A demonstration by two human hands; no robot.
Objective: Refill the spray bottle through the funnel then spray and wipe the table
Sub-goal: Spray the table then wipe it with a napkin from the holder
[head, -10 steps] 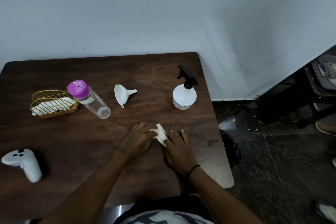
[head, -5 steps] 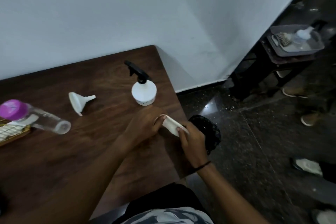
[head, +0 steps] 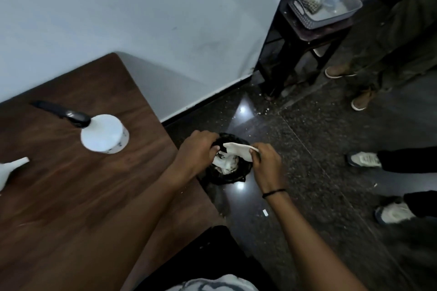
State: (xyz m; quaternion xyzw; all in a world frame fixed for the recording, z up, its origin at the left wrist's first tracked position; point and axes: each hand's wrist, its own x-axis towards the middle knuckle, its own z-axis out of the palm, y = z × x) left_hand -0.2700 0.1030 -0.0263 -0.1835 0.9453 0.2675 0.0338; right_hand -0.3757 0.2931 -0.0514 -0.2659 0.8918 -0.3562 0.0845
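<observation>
The white spray bottle point(head: 104, 134) with its black trigger head stands on the brown table point(head: 94, 208) near the right edge. Only the spout of the white funnel point(head: 10, 170) shows at the left border. Both my hands are off the table, over a black-lined bin point(head: 228, 173) on the floor. My right hand point(head: 266, 164) pinches a crumpled white tissue point(head: 238, 150) above the bin's mouth. My left hand point(head: 198, 149) is curled at the bin's near rim, fingers closed on the black liner. More white tissue lies inside the bin.
A grey basket point(head: 326, 4) holding a clear bottle sits on a dark stand at the upper right. Other people's shoes point(head: 364, 159) stand on the dark speckled floor to the right. The white wall runs behind the table.
My view has swung right. Both hands carried the tissue from the tabletop past its right edge to above the bin. My left hand let go of the tissue and took the liner.
</observation>
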